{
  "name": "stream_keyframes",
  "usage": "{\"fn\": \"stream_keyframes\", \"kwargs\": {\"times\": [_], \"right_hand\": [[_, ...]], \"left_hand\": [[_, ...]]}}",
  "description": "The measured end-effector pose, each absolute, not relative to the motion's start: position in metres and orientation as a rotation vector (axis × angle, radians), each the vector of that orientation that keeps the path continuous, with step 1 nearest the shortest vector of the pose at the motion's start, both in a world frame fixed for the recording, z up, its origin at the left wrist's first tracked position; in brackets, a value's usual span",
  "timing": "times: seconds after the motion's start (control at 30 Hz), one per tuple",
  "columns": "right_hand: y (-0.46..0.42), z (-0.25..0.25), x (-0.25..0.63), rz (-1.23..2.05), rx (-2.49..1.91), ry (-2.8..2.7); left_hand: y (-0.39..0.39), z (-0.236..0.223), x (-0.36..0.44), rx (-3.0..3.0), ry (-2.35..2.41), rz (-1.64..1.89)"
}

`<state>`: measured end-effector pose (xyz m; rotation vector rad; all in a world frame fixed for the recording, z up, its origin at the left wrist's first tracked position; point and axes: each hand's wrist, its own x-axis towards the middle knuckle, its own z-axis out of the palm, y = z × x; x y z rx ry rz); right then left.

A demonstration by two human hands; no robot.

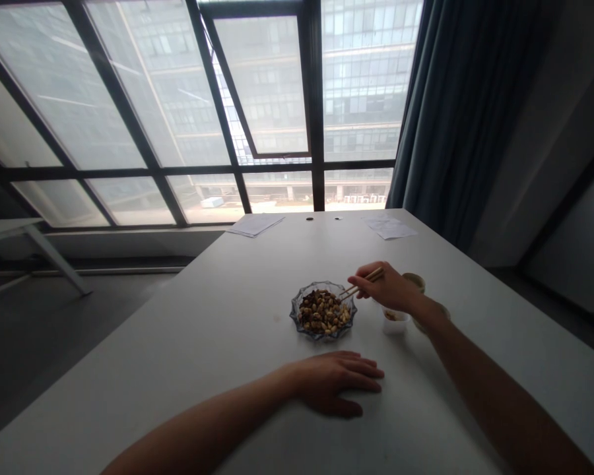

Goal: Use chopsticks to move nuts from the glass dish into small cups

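Note:
My right hand (382, 285) is closed around a pair of chopsticks (352, 288). Their tips reach over the right rim of a scalloped glass bowl (297, 324). Brown and pale nuts or seeds (324, 311), of a kind I cannot make out, are heaped in the bowl. Flat on the table in front of the bowl lies my left hand (339, 382), fingers stretched out and holding nothing. Below my right hand stands a small white container (395, 323) with a few brownish pieces inside. Two round, light-coloured containers (414, 282) are partly hidden behind my right hand and forearm.
The long white table (257, 284) carries papers (255, 225) at its far left and more sheets (390, 227) at its far right. Windows stand behind it, one pane (262, 86) tilted. A dark blue curtain (455, 132) hangs on the right.

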<state>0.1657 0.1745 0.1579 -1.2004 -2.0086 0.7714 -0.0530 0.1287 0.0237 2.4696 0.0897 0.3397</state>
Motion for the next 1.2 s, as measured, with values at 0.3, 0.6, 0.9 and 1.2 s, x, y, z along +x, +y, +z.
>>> {"fn": "stream_keyframes", "kwargs": {"times": [0.3,0.6,0.9,1.2], "right_hand": [[0.18,0.142,0.156,0.726,-1.226,-2.032],[0.18,0.144,0.161,0.762,-1.203,-1.997],[0.181,0.137,0.153,0.763,-1.201,-2.025],[0.173,0.149,0.16,0.682,-1.248,-2.066]], "left_hand": [[0.129,0.023,-0.053,2.468,0.079,0.337],[0.129,0.023,-0.054,2.485,0.05,0.386],[0.129,0.024,-0.054,2.478,0.067,0.365],[0.128,0.023,-0.053,2.474,0.073,0.354]]}}
